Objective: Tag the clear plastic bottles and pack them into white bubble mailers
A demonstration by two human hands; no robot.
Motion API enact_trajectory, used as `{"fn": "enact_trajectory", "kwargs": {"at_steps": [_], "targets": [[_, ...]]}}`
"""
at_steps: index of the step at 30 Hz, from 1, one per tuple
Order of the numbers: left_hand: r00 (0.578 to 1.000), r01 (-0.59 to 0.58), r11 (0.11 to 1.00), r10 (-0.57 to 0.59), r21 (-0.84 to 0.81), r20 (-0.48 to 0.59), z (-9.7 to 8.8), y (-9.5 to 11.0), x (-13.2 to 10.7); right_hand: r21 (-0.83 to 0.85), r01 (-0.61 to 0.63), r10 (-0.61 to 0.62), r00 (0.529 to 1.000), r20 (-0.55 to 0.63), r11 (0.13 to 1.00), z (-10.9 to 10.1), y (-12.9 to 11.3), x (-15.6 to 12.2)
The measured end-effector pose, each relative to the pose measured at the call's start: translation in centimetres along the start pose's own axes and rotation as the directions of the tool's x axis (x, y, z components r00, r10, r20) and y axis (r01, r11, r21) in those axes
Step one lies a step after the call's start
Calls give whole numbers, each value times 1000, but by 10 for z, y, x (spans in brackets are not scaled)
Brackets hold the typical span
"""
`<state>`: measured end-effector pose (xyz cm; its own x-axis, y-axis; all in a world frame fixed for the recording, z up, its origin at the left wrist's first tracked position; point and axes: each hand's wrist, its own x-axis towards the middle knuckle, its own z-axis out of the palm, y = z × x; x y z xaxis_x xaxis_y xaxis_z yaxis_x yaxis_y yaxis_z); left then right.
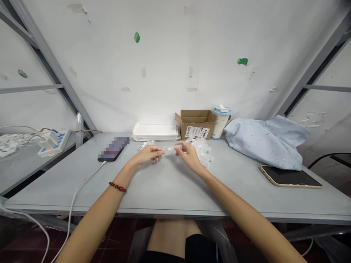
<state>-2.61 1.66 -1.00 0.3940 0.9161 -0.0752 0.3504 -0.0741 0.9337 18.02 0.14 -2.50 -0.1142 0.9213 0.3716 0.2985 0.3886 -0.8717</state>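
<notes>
In front of me, my right hand (189, 155) pinches a small translucent plastic tube (171, 148) pointing left. A thin pale loop shows at its left end, close to the fingertips of my left hand (148, 154). Those fingers are pressed together; what lies between them is too small to make out. Just beyond my right hand spreads a pile of translucent plastic tubes (204, 150). Behind my left hand lies a smaller heap of clear pieces (146, 144), partly covered by the hand.
Along the wall stand a stack of white sheets (155, 132), an open cardboard box (197, 126) and a lidded cup (220, 124). To the right, a light blue cloth (263, 140) overlaps a phone (290, 177). On the left lies another phone (113, 149) with a white cable (79, 186).
</notes>
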Motion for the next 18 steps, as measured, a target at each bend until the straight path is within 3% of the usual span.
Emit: {"fn": "enact_trajectory", "kwargs": {"at_steps": [18], "targets": [[1000,11,997,-12,-73,-8,4,6,-2,49,-7,6,1000,19,999,1,2,1]]}}
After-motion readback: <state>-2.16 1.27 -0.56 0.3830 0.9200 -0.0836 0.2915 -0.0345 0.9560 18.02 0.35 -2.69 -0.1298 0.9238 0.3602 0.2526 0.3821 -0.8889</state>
